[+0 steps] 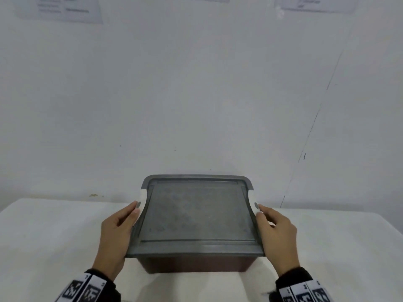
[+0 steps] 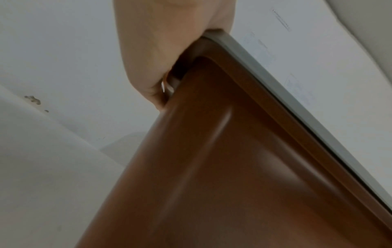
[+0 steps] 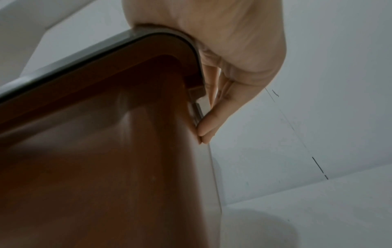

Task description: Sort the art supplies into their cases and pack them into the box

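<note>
A brown box [image 1: 192, 263] with a grey lid [image 1: 196, 214] on it stands on the white table [image 1: 43, 236], close to me. White latches sit at the lid's left [image 1: 142, 198] and right [image 1: 253, 198] sides. My left hand [image 1: 117, 232] grips the box's left edge, thumb near the latch. In the left wrist view my fingers [image 2: 152, 58] curl under the lid rim [image 2: 297, 104] against the brown wall [image 2: 233, 167]. My right hand [image 1: 277, 234] grips the right edge, its fingers [image 3: 212, 120] against the side wall [image 3: 106, 151] below the rim [image 3: 84, 62]. The box's contents are hidden.
A white wall [image 1: 196, 83] rises just behind the box, with printed sheets [image 1: 65, 9] pinned high up. The table's white cloth stretches left and right of the box, and no other object shows on it.
</note>
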